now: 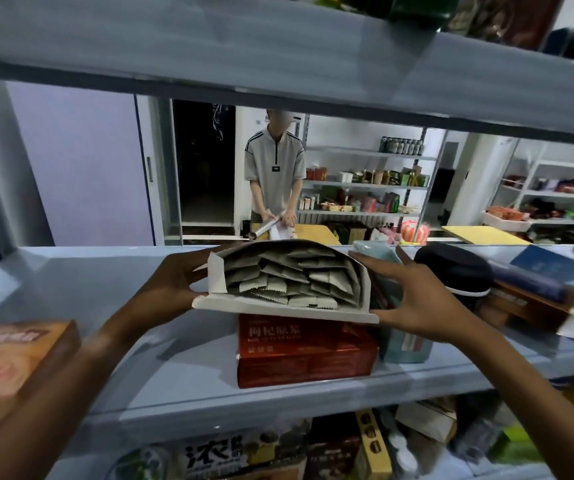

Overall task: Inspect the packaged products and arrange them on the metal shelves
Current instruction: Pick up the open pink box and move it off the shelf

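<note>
Above the red box (304, 351) at the shelf's (112, 299) front edge, you hold the open carton (285, 282).
Left hand (171, 285) and right hand (413, 299) grip its short ends; its long axis runs left-right, sachets (289, 275) facing you.

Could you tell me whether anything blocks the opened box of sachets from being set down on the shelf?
The opened white cardboard box of grey sachets sits over a red carton; bare grey metal shelf lies to its left.
</note>
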